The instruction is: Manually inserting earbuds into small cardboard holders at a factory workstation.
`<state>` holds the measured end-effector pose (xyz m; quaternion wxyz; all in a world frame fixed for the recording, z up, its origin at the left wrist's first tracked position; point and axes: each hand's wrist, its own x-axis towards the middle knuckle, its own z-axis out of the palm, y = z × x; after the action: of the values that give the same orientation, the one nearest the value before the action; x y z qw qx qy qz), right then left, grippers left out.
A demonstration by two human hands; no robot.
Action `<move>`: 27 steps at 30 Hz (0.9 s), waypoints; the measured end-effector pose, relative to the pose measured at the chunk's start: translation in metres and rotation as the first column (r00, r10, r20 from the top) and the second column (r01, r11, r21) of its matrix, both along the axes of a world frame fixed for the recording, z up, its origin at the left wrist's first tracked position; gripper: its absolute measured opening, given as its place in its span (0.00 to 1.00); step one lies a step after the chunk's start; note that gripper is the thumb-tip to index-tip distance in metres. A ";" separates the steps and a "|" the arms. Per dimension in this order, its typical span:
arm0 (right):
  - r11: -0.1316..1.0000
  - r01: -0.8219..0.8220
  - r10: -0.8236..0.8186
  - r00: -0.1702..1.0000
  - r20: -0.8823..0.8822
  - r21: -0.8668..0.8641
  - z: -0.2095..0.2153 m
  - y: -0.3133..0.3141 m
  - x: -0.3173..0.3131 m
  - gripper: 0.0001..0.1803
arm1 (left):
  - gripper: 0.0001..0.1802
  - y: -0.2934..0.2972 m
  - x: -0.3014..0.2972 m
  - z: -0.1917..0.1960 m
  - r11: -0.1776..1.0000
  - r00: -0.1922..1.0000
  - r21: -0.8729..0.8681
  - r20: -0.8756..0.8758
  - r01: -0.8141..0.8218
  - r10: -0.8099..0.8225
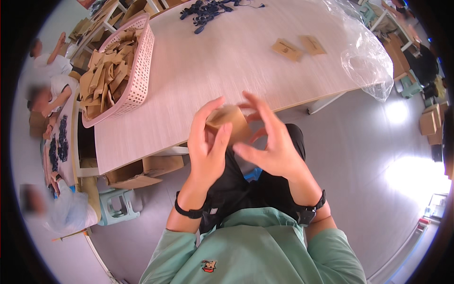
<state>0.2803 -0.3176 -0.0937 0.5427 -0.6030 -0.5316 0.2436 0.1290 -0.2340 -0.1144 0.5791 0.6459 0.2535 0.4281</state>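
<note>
Long pale wood-grain table running across the upper frame, standing on a grey floor. Pink perforated basket sitting at its left end, holding brown paper pieces. Dark blue pile lying at the far edge; two flat brown packets lying to the right. Clear plastic bag hanging over the right corner. Open cardboard box and pale green stool standing beneath. Bright light glaring off the floor at right. Other people sitting at a neighbouring table on the left.
</note>
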 end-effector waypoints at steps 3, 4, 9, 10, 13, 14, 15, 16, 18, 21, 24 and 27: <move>0.933 -0.360 0.337 0.847 -0.410 0.023 -0.007 -0.013 -0.008 0.45 | 0.18 -0.028 -0.005 0.003 0.996 0.991 0.085 0.130 0.026 -0.037; 0.935 -0.355 0.332 0.847 -0.414 0.024 -0.006 -0.017 -0.010 0.45 | 0.18 -0.028 -0.008 0.007 0.996 0.991 0.084 0.126 0.032 -0.043; 0.886 -0.464 0.369 0.681 -0.633 0.017 -0.016 -0.035 -0.017 0.38 | 0.09 -0.032 -0.009 0.032 0.849 0.968 0.519 -0.246 0.096 0.041; 0.885 -0.465 0.367 0.712 -0.599 -0.010 -0.017 -0.038 -0.018 0.37 | 0.09 -0.032 -0.008 0.037 0.749 0.951 0.661 -0.260 0.047 0.170; 0.930 -0.366 0.305 0.814 -0.495 -0.029 -0.020 -0.039 -0.025 0.34 | 0.10 -0.039 -0.010 0.038 0.673 0.895 0.735 -0.350 0.080 0.275; 0.931 -0.365 0.304 0.814 -0.496 -0.027 -0.020 -0.040 -0.026 0.34 | 0.10 -0.041 -0.011 0.038 0.672 0.895 0.736 -0.351 0.083 0.274; 0.927 -0.374 0.316 0.817 -0.482 -0.028 -0.021 -0.041 -0.026 0.32 | 0.10 -0.043 -0.010 0.038 0.675 0.895 0.734 -0.351 0.081 0.274; 0.923 -0.383 0.326 0.821 -0.468 -0.029 -0.021 -0.042 -0.026 0.30 | 0.10 -0.045 -0.010 0.038 0.678 0.895 0.731 -0.351 0.080 0.273; 0.922 -0.384 0.320 0.829 -0.458 -0.051 -0.021 -0.041 -0.026 0.29 | 0.10 -0.042 -0.010 0.034 0.692 0.898 0.716 -0.358 0.088 0.256; 0.923 -0.372 0.295 0.846 -0.443 -0.096 -0.013 -0.042 -0.024 0.27 | 0.10 -0.045 -0.006 0.032 0.743 0.907 0.664 -0.360 0.082 0.221; 0.937 -0.332 0.263 0.871 -0.415 -0.105 -0.016 -0.041 -0.025 0.26 | 0.11 -0.043 -0.004 0.030 0.799 0.919 0.597 -0.351 0.072 0.179; 0.946 -0.311 0.255 0.888 -0.382 -0.091 -0.019 -0.042 -0.028 0.25 | 0.11 -0.041 -0.004 0.026 0.811 0.918 0.579 -0.363 0.085 0.163</move>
<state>0.2521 -0.3596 -0.1129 0.5438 -0.5017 -0.4840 0.4673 0.1251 -0.2748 -0.0882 0.2804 0.8592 0.2349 0.3576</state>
